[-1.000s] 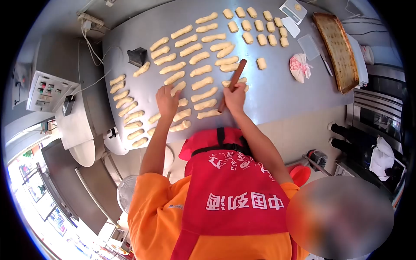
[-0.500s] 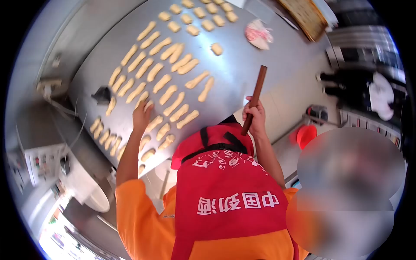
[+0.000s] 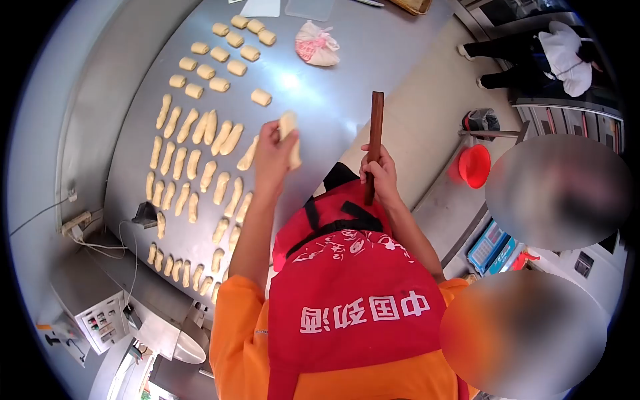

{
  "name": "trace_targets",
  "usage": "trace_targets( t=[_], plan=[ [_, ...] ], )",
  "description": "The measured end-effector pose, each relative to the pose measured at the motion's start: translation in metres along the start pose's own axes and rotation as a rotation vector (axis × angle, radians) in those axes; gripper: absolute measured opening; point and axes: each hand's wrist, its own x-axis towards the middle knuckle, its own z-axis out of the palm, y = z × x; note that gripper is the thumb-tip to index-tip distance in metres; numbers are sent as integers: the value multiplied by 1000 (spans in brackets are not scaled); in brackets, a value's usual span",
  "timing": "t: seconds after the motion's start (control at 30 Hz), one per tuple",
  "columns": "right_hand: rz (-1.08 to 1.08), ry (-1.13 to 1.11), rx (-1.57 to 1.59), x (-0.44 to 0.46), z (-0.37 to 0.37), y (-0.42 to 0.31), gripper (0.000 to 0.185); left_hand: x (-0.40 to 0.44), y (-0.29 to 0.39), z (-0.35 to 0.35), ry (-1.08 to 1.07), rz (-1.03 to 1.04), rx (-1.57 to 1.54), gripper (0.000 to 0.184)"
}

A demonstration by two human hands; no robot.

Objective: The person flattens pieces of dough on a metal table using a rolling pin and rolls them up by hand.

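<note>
My left hand (image 3: pixel 273 157) is closed around a long dough piece (image 3: pixel 289 127), raised over the right part of the steel table (image 3: pixel 313 97). In my right hand (image 3: pixel 381 175) is a brown wooden rolling pin (image 3: pixel 377 123), held upright in the view, off the table's edge and in front of the red apron (image 3: pixel 353 287). Rows of long dough strips (image 3: pixel 194 165) lie to the left of my left hand. Beyond them are several short rolled dough pieces (image 3: pixel 219 84), one of them (image 3: pixel 261 97) set apart just above my left hand.
A pink and white cloth bundle (image 3: pixel 317 45) lies on the table's far part. A dark block (image 3: pixel 145 214) stands near the left edge. To the right are a red bowl (image 3: pixel 474 166), a blue scale (image 3: pixel 492 245) and another person (image 3: pixel 563 60) in dark trousers.
The view has turned. My left hand has moved from the strips nearer me toward the right with a dough piece lifted in it. My right hand has brought the rolling pin off the table.
</note>
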Motion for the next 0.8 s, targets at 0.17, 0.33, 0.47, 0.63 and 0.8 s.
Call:
trace_targets(
  t=[0.17, 0.33, 0.47, 0.63, 0.8],
  plan=[
    [-5, 62, -74, 12, -40, -18, 38, 91, -133, 49, 54, 271, 841, 68],
    [15, 125, -103, 24, -66, -28, 32, 43, -101, 67, 223, 85, 1168, 92],
    [60, 144, -67, 32, -63, -12, 31, 58, -148, 46, 111, 232, 991, 100],
    [60, 131, -77, 18, -43, 1, 31, 48, -107, 46, -30, 162, 985, 110],
    [98, 154, -86, 6, -26, 23, 33, 20, -105, 43, -182, 67, 1270, 116]
  ],
)
